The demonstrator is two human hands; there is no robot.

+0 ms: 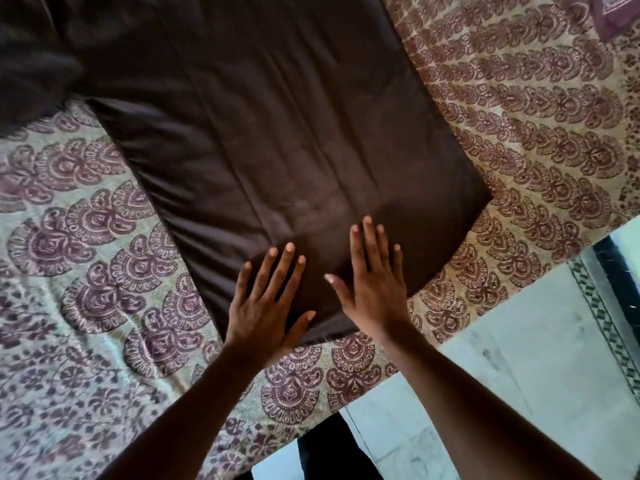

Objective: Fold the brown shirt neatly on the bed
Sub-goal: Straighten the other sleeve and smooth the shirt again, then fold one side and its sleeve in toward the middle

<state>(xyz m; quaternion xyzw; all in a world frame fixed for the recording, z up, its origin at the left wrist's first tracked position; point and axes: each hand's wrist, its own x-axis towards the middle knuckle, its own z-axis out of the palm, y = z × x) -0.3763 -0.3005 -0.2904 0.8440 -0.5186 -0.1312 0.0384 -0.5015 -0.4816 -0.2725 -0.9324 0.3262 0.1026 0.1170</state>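
One brown shirt (277,133) is seen on the bed, spread flat over the patterned bedspread (86,271), and two hands are laid on its near end. The left hand (266,303) is placed flat on the cloth with its four fingers straight and a little apart, the thumb stretched to the side near the bottom hem; nothing is grasped by it. The right hand (374,278) is placed just beside it, also flat, with straight fingers pointing away from the person and the thumb stretched toward the left hand; it also holds nothing, and the cloth is only pressed. The two hands are close but are not touching each other. The shirt is laid as one long dark panel with several straight creases running along its length. Its right edge is straight and ends in a sharp corner near the edge of the bed; its left edge is softer and shows small wrinkles. At the upper left a blurred dark mass of cloth (31,64) is seen, and it cannot be told whether it is a sleeve. The bottom hem lies close to the near edge of the bed, under the wrists. Wide uncovered bedspread is left on the left side of the shirt and on the right side. Beyond the bed edge, at the lower right, a pale floor (519,375) is visible with one patterned border strip (602,313).
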